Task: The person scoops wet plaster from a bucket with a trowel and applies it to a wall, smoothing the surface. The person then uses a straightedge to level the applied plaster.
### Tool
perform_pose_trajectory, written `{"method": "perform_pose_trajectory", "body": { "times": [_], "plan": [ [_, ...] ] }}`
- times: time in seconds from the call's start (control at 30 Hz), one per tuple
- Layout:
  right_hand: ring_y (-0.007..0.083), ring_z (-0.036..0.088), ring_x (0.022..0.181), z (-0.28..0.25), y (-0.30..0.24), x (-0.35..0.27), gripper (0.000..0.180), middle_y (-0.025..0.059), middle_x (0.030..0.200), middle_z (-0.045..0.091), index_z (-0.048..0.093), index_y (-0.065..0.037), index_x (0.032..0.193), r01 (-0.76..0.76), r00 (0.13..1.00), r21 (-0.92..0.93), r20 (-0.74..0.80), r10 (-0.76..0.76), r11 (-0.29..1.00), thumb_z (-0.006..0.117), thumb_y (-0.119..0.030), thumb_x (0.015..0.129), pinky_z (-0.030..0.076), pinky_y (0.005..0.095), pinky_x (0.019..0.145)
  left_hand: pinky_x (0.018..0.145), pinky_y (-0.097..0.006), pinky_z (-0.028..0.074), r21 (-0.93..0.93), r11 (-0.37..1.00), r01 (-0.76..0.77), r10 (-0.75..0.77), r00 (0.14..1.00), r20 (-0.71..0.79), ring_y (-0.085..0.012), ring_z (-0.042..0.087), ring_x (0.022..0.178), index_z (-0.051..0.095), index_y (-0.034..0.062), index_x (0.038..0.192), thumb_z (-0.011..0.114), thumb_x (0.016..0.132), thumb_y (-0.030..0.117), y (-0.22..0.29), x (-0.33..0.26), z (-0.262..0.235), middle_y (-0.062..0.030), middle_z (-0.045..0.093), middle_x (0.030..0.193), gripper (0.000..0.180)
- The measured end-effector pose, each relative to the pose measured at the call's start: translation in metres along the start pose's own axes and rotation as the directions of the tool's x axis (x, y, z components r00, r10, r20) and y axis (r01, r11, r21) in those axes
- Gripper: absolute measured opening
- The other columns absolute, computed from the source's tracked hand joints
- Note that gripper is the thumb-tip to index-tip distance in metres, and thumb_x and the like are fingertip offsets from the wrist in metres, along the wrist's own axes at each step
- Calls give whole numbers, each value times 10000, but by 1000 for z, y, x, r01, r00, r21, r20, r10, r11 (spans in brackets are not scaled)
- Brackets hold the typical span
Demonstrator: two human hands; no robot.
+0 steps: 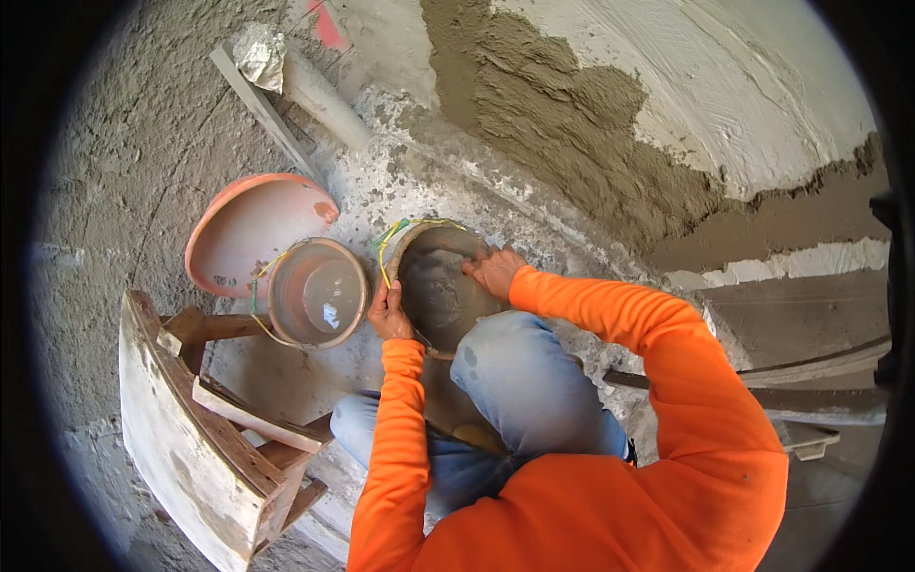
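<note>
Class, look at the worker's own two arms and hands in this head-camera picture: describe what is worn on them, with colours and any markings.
Both arms wear long, bright orange sleeves reaching to the wrists, plain, with no visible stripes or markings. The left hand and the right hand are bare: no gloves, and no watch or rings can be made out. The sleeves belong to one orange top, creased at the elbows.

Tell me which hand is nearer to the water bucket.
Left. The left hand grips the near rim of the mortar bucket, right beside the water bucket. The right hand rests on the mortar bucket's far rim, farther from the water bucket.
</note>
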State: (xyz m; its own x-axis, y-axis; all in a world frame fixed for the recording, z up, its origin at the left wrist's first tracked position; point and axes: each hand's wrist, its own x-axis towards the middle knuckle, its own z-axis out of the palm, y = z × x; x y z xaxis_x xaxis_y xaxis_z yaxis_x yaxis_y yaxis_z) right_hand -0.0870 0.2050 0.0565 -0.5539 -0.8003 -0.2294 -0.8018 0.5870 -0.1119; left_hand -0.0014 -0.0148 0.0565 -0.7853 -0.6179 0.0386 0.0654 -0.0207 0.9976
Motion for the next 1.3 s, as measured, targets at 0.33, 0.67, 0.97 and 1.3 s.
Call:
{"method": "perform_pose_trajectory", "body": {
  "times": [0.33, 0.67, 0.97, 1.3],
  "plan": [
    [322, 717, 838, 6, 20, 24, 262, 162, 1009, 678, 634, -70, 1113, -76, 991, -117, 99, 88, 990, 523, -180, 903, 558, 462, 636, 855, -250, 473, 56, 998, -15, 19, 998, -68, -116, 593, 926, 655, -39, 1220, 655, 939, 140, -7, -2, 15, -65, 700, 1051, 334],
    [235, 651, 666, 25, 16, -11, 227, 99, 730, 636, 699, -117, 950, -205, 910, 664, 401, -110, 719, 616, -317, 883, 522, 385, 573, 774, -232, 460, 133, 989, -58, 58, 998, 4, -87, 575, 872, 664, -13, 1218, 669, 934, 157, 1, -8, 38, -59, 699, 1019, 332],
    [261, 639, 718, 25, 42, 1, 345, 122, 788, 640, 701, -132, 1082, -490, 843, 737, 537, 36, 466, 580, -405, 909, 506, 405, 624, 847, -246, 478, 45, 999, 6, -6, 1000, -7, -110, 601, 903, 665, -38, 1213, 691, 923, 163, -8, 21, 16, -49, 696, 1021, 354],
    [410, 667, 965, 17, 9, 26, 393, 230, 988, 697, 694, -71, 1014, -232, 947, 482, 309, 84, 845, 540, -407, 878, 498, 516, 895, 774, -231, 482, 148, 989, -4, -14, 993, 117, -88, 579, 828, 686, -23, 1177, 681, 923, 146, -10, 27, 24, -42, 690, 941, 306]
  ]
}}
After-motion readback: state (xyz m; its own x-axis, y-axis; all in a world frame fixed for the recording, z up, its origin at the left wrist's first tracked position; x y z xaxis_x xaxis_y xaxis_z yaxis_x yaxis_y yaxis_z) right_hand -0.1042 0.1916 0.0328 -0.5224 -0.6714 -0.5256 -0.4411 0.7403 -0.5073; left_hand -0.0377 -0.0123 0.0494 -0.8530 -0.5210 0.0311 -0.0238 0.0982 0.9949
